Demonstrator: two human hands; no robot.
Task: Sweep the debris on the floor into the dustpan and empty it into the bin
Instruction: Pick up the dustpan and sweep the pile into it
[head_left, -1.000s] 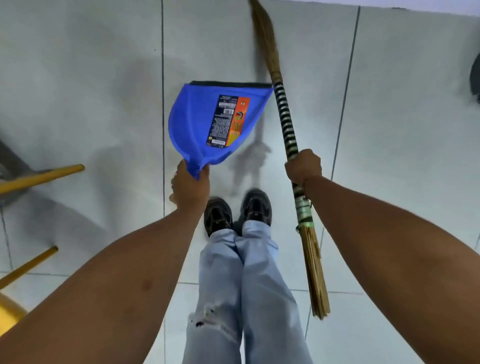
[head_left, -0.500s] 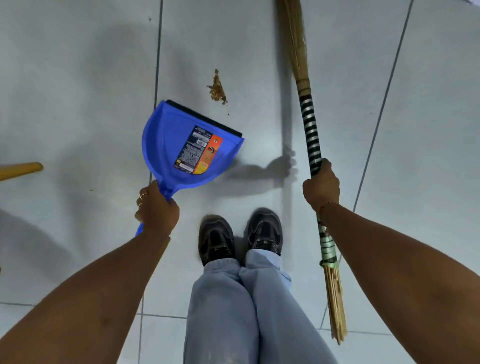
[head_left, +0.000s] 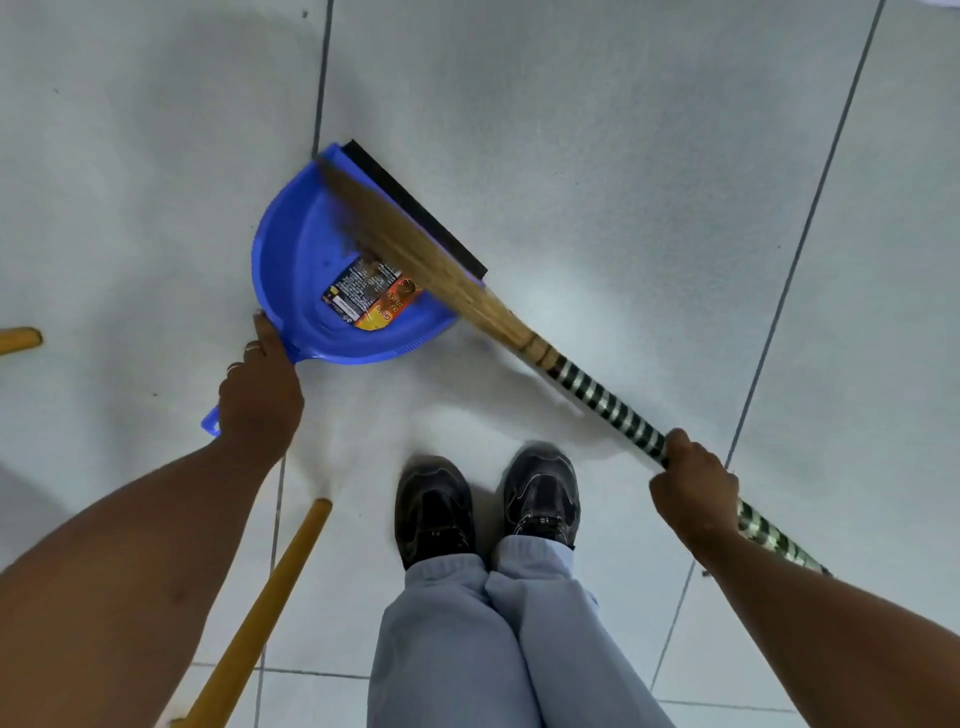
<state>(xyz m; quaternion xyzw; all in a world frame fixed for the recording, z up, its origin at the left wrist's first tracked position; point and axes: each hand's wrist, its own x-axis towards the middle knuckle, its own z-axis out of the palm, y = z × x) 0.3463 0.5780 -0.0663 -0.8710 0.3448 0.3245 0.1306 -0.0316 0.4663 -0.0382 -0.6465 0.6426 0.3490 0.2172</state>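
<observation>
A blue dustpan (head_left: 306, 270) with a black rubber lip rests on the pale tiled floor, its mouth facing up and right. My left hand (head_left: 260, 395) grips its handle at the lower left. My right hand (head_left: 693, 488) holds the striped black-and-white shaft of a straw broom (head_left: 415, 244). The broom bristles lie across the pan's mouth and reach inside it. Dark specks of debris (head_left: 371, 283) sit on the pan's label. No bin shows in this view.
Two yellow wooden legs stand at the left: one long leg (head_left: 260, 618) near my left forearm, one stub (head_left: 21, 340) at the frame's edge. My black shoes (head_left: 485, 506) are planted just below the pan. Grey tile floor (head_left: 623, 156) spreads to the right and top.
The dustpan has come down flat onto the floor. The broom has swung from upright to a diagonal, with bristles sweeping into the pan. The brown debris pile is gone from the floor.
</observation>
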